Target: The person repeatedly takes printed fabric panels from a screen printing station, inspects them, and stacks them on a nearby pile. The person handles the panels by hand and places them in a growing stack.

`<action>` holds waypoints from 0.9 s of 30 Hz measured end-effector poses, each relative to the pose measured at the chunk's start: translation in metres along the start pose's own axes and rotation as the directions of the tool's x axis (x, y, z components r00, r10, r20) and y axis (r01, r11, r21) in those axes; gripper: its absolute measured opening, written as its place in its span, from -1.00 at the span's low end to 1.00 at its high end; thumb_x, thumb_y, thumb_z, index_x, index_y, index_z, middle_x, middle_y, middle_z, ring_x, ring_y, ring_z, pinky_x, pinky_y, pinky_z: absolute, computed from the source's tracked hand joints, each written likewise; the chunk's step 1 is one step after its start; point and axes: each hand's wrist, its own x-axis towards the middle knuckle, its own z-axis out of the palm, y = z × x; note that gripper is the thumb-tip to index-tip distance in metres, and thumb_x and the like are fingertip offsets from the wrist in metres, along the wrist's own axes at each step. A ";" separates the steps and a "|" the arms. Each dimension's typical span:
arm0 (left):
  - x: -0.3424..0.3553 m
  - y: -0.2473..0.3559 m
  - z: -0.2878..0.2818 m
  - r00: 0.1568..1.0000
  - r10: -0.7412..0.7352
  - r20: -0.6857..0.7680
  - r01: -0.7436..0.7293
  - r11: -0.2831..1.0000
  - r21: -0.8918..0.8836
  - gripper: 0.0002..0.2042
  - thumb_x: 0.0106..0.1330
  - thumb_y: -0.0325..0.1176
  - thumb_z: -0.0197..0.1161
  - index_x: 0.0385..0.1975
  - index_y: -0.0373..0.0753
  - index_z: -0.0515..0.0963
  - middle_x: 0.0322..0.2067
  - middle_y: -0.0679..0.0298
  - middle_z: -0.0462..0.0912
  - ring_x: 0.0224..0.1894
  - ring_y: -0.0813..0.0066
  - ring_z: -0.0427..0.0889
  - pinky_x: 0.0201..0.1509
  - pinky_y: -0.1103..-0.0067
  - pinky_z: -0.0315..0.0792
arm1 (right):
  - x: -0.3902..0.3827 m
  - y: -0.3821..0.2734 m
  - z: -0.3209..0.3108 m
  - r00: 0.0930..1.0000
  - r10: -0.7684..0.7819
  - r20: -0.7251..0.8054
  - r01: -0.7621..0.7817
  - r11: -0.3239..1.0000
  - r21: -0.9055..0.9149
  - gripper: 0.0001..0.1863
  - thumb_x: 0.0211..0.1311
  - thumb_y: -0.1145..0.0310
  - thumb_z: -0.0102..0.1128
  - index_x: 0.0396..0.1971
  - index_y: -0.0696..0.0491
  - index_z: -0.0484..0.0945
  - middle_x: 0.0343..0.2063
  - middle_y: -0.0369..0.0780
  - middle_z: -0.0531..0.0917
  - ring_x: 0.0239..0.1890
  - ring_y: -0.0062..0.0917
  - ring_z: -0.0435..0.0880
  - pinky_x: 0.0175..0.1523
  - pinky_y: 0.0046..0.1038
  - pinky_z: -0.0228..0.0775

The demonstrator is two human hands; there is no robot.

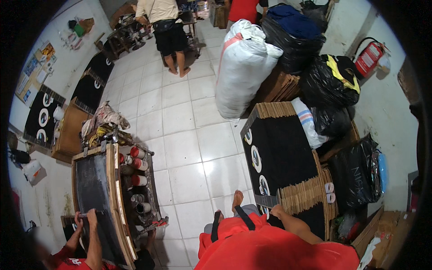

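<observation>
Along my right side runs a long row of boards covered in black fabric (288, 148), with round white printed patches at their left ends. My right hand (277, 210) is at the near left corner of one board, by a grey end strip (266, 200), its fingers closed on the edge. Part of the grip is hidden. Right of the hand, many thin brown board edges (303, 195) stand close together. My left hand is out of view. My red shirt and bare feet show at the lower middle.
At left, a co-worker's two hands grip a tool on a dark framed screen (92, 180). Beside it, a rack holds red-lidded jars (139, 164). A tall white sack (245, 67), black bags (330, 85) and a fire extinguisher (370, 58) are at right. Another person stands far ahead.
</observation>
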 end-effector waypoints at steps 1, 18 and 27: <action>0.006 -0.001 -0.001 0.999 0.032 0.011 -0.033 0.999 0.019 -0.83 0.12 -0.26 0.12 -0.53 -0.22 0.53 -0.60 0.24 0.54 -0.59 0.44 0.50 -0.58 0.52 0.35 | -0.004 0.006 0.005 0.992 -0.121 0.044 0.126 0.982 -0.138 -0.66 -0.03 0.22 0.19 -0.36 0.21 0.61 -0.32 0.01 0.63 -0.26 -0.23 0.63 -0.16 -0.30 0.44; -0.025 0.194 -0.187 0.931 0.360 -0.067 -0.342 0.787 -0.514 -0.75 0.14 -0.16 0.21 -0.28 -0.15 0.46 -0.38 0.30 0.57 -0.31 0.44 0.53 -0.21 0.41 0.34 | -0.127 -0.100 0.043 0.982 -0.071 -0.173 0.181 0.607 0.774 -0.70 -0.13 0.38 0.33 -0.35 0.19 0.61 -0.42 -0.12 0.66 -0.36 -0.46 0.63 -0.25 -0.48 0.46; 0.028 -0.010 -0.076 0.983 0.176 0.045 -0.182 0.970 0.164 -0.82 0.19 -0.19 0.18 -0.35 -0.14 0.53 -0.50 0.31 0.57 -0.41 0.42 0.55 -0.28 0.43 0.35 | -0.155 0.062 0.173 0.998 -0.004 0.069 -0.003 0.996 0.088 -0.75 0.02 0.22 0.13 -0.40 0.02 0.68 -0.32 -0.11 0.66 -0.24 -0.27 0.65 -0.15 -0.29 0.49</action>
